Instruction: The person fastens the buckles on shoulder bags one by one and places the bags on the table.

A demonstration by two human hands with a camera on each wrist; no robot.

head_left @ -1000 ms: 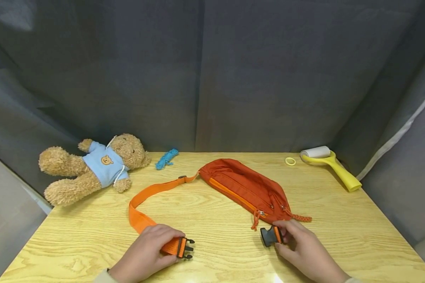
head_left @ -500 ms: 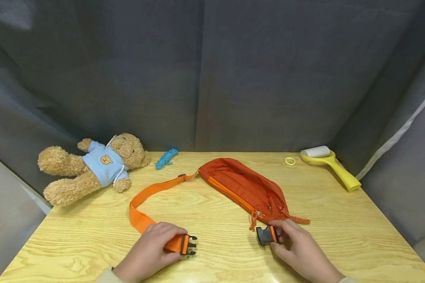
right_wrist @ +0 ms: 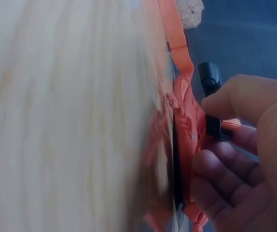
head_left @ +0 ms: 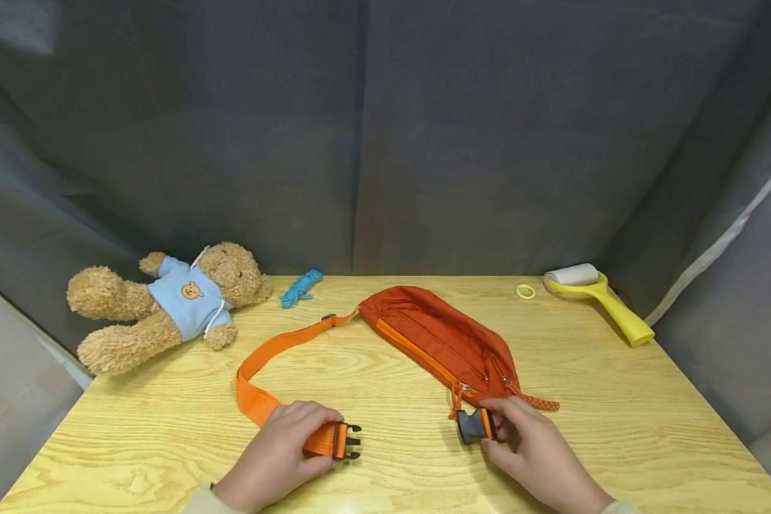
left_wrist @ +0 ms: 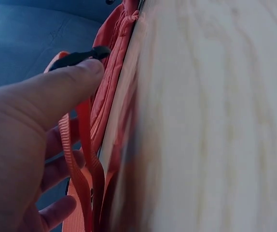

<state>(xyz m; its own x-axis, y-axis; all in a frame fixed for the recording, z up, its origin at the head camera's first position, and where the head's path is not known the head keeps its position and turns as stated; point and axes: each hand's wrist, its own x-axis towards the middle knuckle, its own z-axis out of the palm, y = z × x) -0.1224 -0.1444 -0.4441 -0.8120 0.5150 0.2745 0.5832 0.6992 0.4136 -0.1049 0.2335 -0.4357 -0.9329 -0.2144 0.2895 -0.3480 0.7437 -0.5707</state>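
A red waist bag [head_left: 437, 335] lies on the table, its orange strap [head_left: 273, 350] looping out to the left. My left hand [head_left: 283, 453] pinches the strap end at the black pronged buckle half [head_left: 342, 440], prongs pointing right. Opposite it, my right hand [head_left: 533, 442] grips the dark socket half of the buckle [head_left: 470, 426] between thumb and fingers, its mouth facing left. The two halves are apart, with bare wood between them. In the right wrist view the thumb lies over the socket half [right_wrist: 210, 77]; in the left wrist view the thumb covers part of the pronged half [left_wrist: 76, 59].
A teddy bear [head_left: 189, 296] in a blue top lies at the back left, beside a bundle of blue cord [head_left: 301, 288]. Toward the back right are a small yellow ring [head_left: 525, 291] and a yellow-handled lint roller [head_left: 607, 300]. Dark curtains [head_left: 488, 143] enclose the table.
Both hands have moved closer together: the left slightly right with the pronged half, the right leftward with the socket half. The bag's right end has shifted slightly left.
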